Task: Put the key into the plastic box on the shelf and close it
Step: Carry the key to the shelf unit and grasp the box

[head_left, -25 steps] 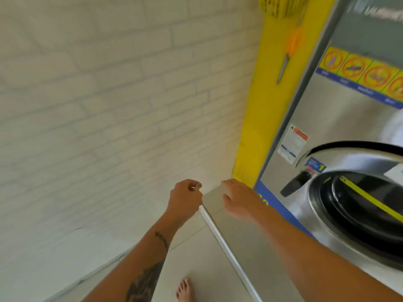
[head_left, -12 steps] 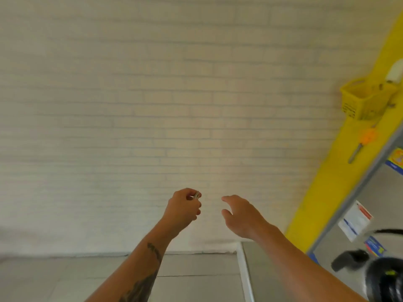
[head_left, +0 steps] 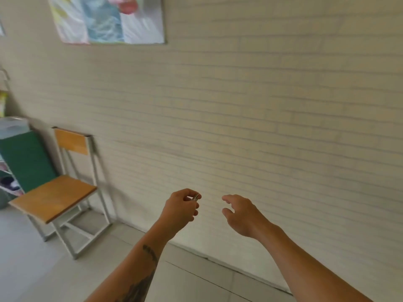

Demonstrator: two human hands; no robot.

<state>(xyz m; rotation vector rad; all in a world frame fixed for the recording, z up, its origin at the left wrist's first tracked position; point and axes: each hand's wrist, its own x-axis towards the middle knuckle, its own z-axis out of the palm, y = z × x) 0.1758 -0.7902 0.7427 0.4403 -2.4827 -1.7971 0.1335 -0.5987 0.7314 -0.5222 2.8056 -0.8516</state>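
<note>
My left hand (head_left: 181, 207) is held out in front of me at waist height, its fingers pinched on a small metal key (head_left: 195, 197) whose tip pokes out between thumb and forefinger. My right hand (head_left: 241, 212) floats a little to the right of it, fingers loosely spread and holding nothing. Both hands are in front of a pale brick wall. No plastic box is in view; only the edge of a shelf unit (head_left: 8, 179) shows at the far left.
A folding chair with a wooden seat (head_left: 54, 197) stands against the wall at the left. Behind it leans a green panel (head_left: 26, 160). A poster (head_left: 106, 18) hangs high on the wall. The floor is light tile.
My view has swung left, away from the washing machine and yellow pillar, which are out of sight now. The chair and shelf edge have come into view. Both hands keep the same pose.
</note>
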